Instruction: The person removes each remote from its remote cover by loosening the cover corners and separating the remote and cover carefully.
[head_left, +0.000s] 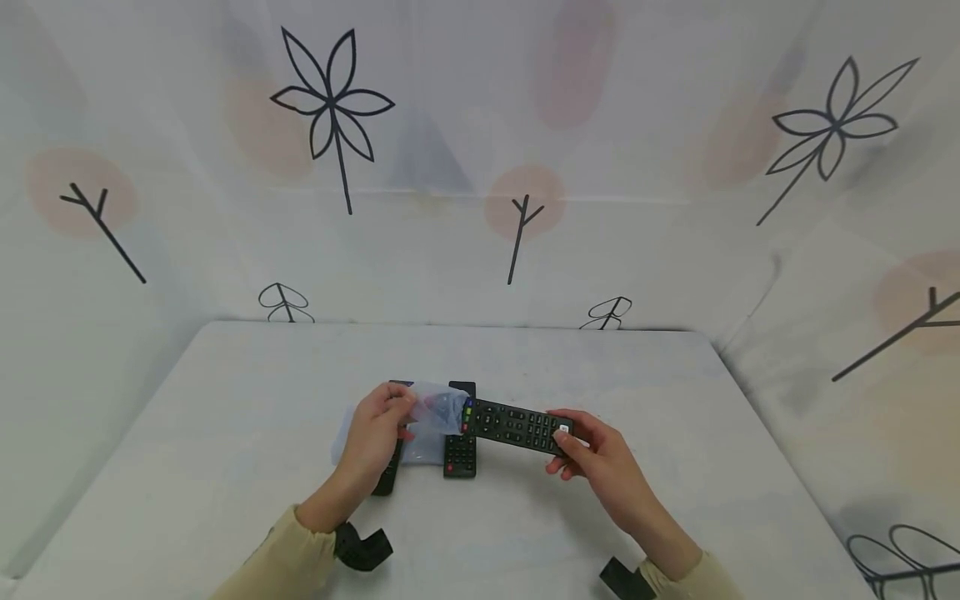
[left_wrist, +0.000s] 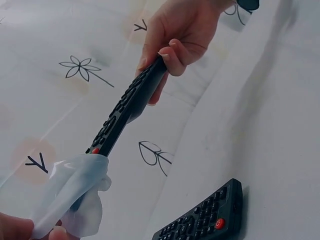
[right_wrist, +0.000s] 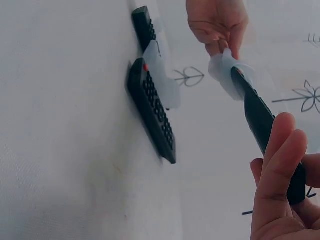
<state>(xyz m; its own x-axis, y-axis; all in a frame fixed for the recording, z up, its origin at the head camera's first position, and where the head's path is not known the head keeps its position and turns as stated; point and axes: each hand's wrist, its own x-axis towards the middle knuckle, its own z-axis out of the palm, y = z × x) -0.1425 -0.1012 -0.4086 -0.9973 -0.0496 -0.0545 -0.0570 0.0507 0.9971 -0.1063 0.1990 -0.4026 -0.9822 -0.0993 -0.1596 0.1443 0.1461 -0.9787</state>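
Note:
A black remote control [head_left: 517, 425] is held above the table by my right hand [head_left: 600, 454], thumb on its button face and fingers beneath. Its far end sits inside the mouth of a translucent plastic sleeve [head_left: 441, 408]. My left hand [head_left: 378, 425] pinches that sleeve by its other end; in the left wrist view the sleeve [left_wrist: 82, 187] bunches around the remote's tip. Below lies a second remote [head_left: 460, 458] on the table, and a third remote [head_left: 387, 475] is partly hidden under my left hand.
Another piece of clear plastic [head_left: 423, 450] lies between the two remotes on the white table [head_left: 525, 533]. In the right wrist view the plastic [right_wrist: 162, 80] rests against the nearer remote [right_wrist: 152, 112]. A patterned cloth wall [head_left: 450, 250] rises behind the table.

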